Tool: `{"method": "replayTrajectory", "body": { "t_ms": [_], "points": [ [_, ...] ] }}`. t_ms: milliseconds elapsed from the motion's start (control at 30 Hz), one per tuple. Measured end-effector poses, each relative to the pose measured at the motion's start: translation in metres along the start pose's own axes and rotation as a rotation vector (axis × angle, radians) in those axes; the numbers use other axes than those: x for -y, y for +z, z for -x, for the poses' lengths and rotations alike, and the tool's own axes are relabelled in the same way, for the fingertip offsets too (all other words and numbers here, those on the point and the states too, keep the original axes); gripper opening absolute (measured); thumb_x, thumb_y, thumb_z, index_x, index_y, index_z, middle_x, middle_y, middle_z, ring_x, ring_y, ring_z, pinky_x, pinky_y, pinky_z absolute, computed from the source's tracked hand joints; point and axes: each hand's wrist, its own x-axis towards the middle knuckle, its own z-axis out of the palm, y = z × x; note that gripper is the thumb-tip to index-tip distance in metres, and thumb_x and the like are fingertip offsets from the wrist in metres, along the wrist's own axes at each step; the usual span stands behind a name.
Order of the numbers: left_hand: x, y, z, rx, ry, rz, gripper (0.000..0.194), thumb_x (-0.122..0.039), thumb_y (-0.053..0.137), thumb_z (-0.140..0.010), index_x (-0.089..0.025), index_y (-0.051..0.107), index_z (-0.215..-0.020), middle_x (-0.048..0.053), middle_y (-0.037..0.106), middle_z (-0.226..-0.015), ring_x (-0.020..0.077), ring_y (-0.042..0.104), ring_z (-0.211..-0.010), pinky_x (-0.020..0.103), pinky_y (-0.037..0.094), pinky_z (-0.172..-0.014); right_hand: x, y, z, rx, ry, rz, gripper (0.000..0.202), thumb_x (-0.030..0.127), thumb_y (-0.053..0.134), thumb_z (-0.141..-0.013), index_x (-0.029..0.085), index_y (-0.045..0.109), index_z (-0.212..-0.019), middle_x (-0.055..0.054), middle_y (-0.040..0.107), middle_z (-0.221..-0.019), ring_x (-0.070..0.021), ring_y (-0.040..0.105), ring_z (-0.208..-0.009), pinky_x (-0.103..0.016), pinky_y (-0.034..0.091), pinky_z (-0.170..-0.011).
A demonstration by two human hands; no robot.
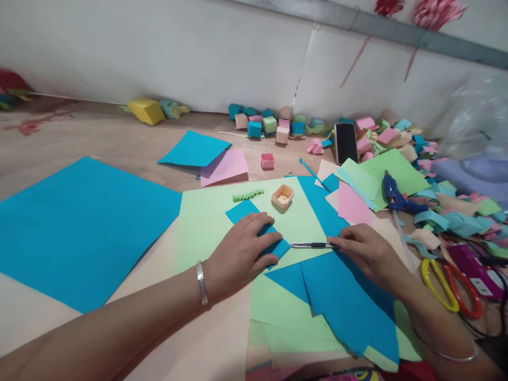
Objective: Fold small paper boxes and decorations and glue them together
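Observation:
My left hand (244, 246) lies with its fingers apart on a small blue paper piece (242, 210), pressing it onto a light green sheet (206, 227). My right hand (367, 251) pinches one end of a pen (311, 245) with a dark grip. The pen lies nearly level, its other end close to the right corner of the blue piece. Just beyond my left hand are a small peach paper box (283, 197) and a pleated green paper strip (248, 194). Larger blue paper (349, 301) spreads below my right hand.
A big blue sheet (83, 227) covers the left side. Small paper cubes (270, 125) line the wall. A phone (346, 143), a blue glue gun (397, 196), scissors (438, 286), a purple power strip (474, 270) and heaped paper pieces crowd the right.

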Motion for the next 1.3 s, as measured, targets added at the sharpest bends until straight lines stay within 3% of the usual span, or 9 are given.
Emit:
{"method": "replayTrajectory", "body": {
  "t_ms": [167,467,1133,1300],
  "points": [
    [-0.001,-0.002,-0.001,0.031,-0.010,-0.007,0.031,-0.039,0.059,-0.087,-0.023,0.061,-0.114,0.011,0.049,-0.129,0.0310,0.045,-0.119,0.053,0.041,-0.099,0.000,-0.001,0.002,0.009,0.022,-0.032,0.031,0.018,0.045,-0.095,0.022,0.068,-0.114,-0.010,0.061,-0.091,-0.0196,0.055,-0.083,-0.033,0.044,-0.070],
    [0.000,0.000,-0.001,0.026,0.011,-0.019,0.033,-0.041,0.055,-0.089,-0.023,0.060,-0.116,0.011,0.050,-0.129,0.0319,0.043,-0.123,0.053,0.039,-0.101,-0.004,-0.006,0.004,0.035,0.041,-0.113,0.032,0.021,0.045,-0.094,0.029,0.069,-0.115,-0.008,0.063,-0.091,-0.0195,0.058,-0.083,-0.032,0.046,-0.070],
    [0.003,0.000,-0.003,0.015,0.036,-0.013,0.027,-0.038,0.050,-0.093,-0.023,0.064,-0.110,0.012,0.052,-0.127,0.0309,0.047,-0.118,0.053,0.043,-0.096,0.016,0.001,-0.006,0.042,0.008,-0.196,0.032,0.020,0.043,-0.096,0.030,0.066,-0.116,-0.006,0.060,-0.088,-0.0161,0.054,-0.080,-0.029,0.045,-0.068],
    [0.003,0.001,-0.001,-0.007,0.041,-0.035,0.025,-0.034,0.049,-0.094,-0.024,0.063,-0.112,0.011,0.053,-0.128,0.0308,0.043,-0.126,0.054,0.039,-0.103,0.011,-0.002,-0.002,0.074,0.006,-0.174,0.032,0.021,0.043,-0.095,0.030,0.068,-0.114,-0.006,0.059,-0.087,-0.0160,0.055,-0.078,-0.028,0.044,-0.067]
  ]
}}
